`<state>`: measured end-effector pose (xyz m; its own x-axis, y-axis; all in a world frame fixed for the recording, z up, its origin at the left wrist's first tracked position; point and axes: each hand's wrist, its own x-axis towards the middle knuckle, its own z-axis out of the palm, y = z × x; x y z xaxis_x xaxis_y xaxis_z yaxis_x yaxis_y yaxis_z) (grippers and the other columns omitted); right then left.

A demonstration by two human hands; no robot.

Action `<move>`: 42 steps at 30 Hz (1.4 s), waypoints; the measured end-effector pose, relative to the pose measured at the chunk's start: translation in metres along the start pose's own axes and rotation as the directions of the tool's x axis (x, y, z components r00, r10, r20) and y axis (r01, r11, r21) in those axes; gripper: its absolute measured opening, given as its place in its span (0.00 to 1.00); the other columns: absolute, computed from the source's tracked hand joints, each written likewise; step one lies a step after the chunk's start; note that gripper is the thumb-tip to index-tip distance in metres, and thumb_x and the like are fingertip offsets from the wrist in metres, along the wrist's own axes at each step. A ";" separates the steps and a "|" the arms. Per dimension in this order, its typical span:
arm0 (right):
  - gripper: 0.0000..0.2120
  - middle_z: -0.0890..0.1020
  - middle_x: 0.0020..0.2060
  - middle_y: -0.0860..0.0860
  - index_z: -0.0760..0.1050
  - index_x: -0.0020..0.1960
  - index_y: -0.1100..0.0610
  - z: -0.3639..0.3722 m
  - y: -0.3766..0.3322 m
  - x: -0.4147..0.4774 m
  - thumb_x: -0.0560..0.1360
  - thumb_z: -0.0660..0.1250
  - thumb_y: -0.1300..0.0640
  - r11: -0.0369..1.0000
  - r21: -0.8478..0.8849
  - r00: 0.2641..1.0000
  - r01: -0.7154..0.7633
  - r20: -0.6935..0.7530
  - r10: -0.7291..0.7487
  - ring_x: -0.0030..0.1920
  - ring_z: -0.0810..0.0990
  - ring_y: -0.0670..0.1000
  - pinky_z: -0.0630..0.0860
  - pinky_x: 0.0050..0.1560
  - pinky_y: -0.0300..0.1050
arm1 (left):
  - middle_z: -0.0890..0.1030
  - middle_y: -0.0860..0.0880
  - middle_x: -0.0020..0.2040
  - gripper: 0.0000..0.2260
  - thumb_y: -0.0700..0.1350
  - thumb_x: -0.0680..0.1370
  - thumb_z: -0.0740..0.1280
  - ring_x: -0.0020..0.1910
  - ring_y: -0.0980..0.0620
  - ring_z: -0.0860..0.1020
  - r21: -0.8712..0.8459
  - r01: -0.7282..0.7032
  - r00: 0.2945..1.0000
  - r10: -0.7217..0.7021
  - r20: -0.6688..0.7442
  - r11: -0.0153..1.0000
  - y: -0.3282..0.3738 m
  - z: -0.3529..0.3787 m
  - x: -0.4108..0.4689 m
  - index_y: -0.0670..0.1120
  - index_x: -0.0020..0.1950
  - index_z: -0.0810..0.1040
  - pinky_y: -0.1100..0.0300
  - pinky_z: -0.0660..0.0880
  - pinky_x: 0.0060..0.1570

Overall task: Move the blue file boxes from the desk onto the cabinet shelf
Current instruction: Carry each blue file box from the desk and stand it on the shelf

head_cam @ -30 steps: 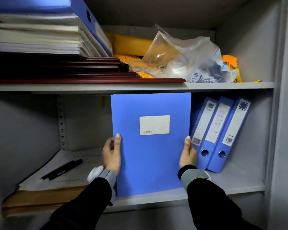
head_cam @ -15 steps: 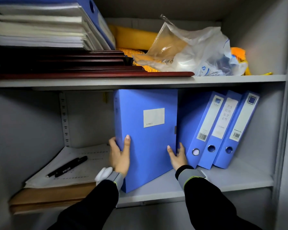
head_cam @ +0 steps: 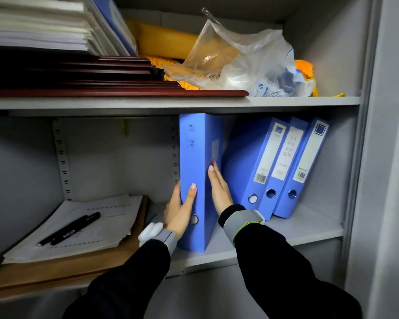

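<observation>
A blue file box (head_cam: 195, 157) stands upright on the lower cabinet shelf (head_cam: 304, 229), spine facing me, its top just under the shelf above. My left hand (head_cam: 179, 209) wraps its left edge with the thumb on the spine. My right hand (head_cam: 219, 189) lies flat against its right face, fingers pointing up. To the right, three blue lever-arch binders (head_cam: 283, 166) lean leftward on the same shelf, with a gap between them and the box.
A stack of papers (head_cam: 95, 224) with two black pens (head_cam: 70, 229) lies on brown envelopes at the shelf's left. The upper shelf (head_cam: 171, 103) holds dark red folders, paper stacks, a plastic bag (head_cam: 244, 63) and yellow items. The cabinet's side wall stands at the right.
The box has turned from showing its broad front to showing its spine. It now stands further in on the shelf. My right hand went from its right edge to flat on its side.
</observation>
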<state>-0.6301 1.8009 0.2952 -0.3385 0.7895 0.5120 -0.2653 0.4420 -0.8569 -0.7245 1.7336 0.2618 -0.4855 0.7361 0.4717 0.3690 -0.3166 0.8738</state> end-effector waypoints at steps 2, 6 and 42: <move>0.25 0.62 0.72 0.42 0.56 0.72 0.45 -0.005 -0.008 -0.003 0.77 0.53 0.42 0.999 -0.005 0.999 0.046 0.000 -0.046 0.70 0.61 0.41 0.57 0.73 0.48 | 0.80 0.59 0.59 0.26 0.67 0.71 0.62 0.58 0.57 0.78 -0.031 -0.004 0.999 0.006 0.054 1.000 0.002 0.010 0.004 0.60 0.67 0.70 0.55 0.73 0.62; 0.28 0.62 0.72 0.43 0.51 0.73 0.44 -0.016 -0.013 -0.010 0.77 0.58 0.47 0.977 -0.130 0.984 0.171 -0.024 -0.175 0.70 0.63 0.42 0.61 0.71 0.46 | 0.73 0.58 0.69 0.26 0.56 0.77 0.63 0.65 0.62 0.72 -0.043 -0.034 0.979 0.042 0.198 0.998 0.003 0.029 0.010 0.57 0.75 0.61 0.68 0.68 0.63; 0.23 0.67 0.68 0.58 0.62 0.68 0.61 -0.086 0.002 0.016 0.76 0.58 0.54 0.265 -0.955 0.921 0.130 0.017 -0.390 0.69 0.62 0.57 0.53 0.71 0.49 | 0.72 0.43 0.70 0.23 0.49 0.77 0.66 0.68 0.46 0.71 0.217 0.002 0.983 -0.042 0.176 0.976 -0.015 0.078 0.063 0.41 0.70 0.68 0.56 0.66 0.68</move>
<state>-0.5581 1.8510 0.2969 -0.2241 0.5473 0.8063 0.7479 0.6270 -0.2178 -0.6988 1.8314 0.2693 -0.3531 0.8425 0.4068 0.5309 -0.1776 0.8286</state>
